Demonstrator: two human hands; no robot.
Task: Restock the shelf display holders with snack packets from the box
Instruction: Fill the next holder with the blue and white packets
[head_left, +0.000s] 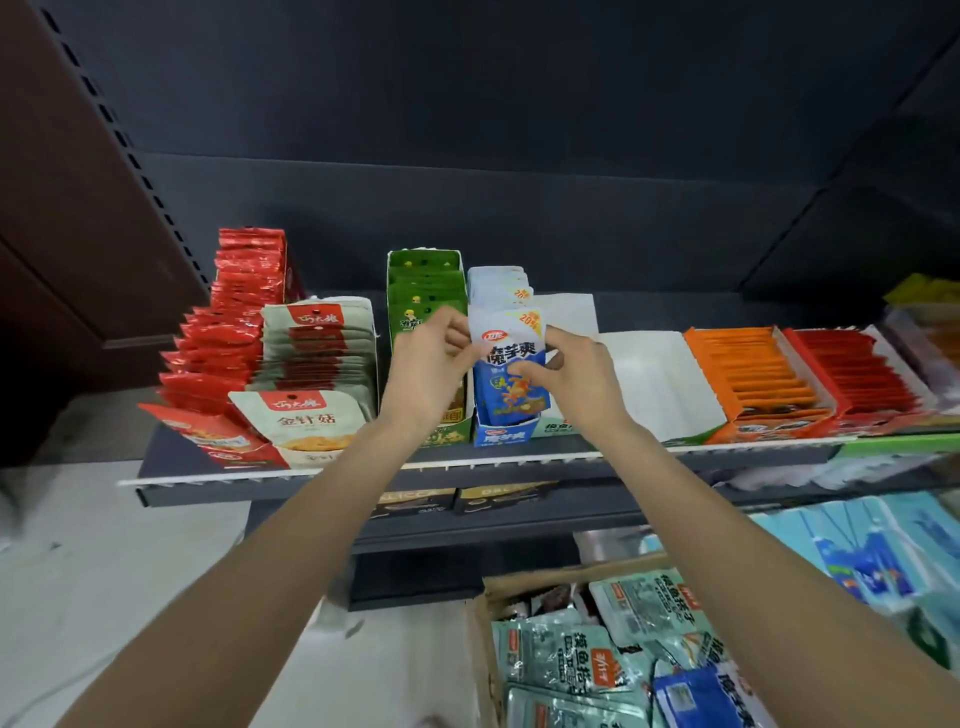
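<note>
Head view: both hands, left hand and right hand, pinch a blue-white packet printed "魔芋爽" and "20%", upright over the blue holder at 12 o'clock; the box sits at 5 o'clock.

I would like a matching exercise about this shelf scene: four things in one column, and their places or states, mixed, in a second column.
Things:
1. blue and white packet
2. orange holder
3. cardboard box
4. green holder

Places or states:
A. below the shelf, at lower right, full of loose packets
B. just left of the blue holder
C. pinched by the left hand and the right hand
D. on the shelf, right of the white holder

Pairs: 1-C, 2-D, 3-A, 4-B
</note>
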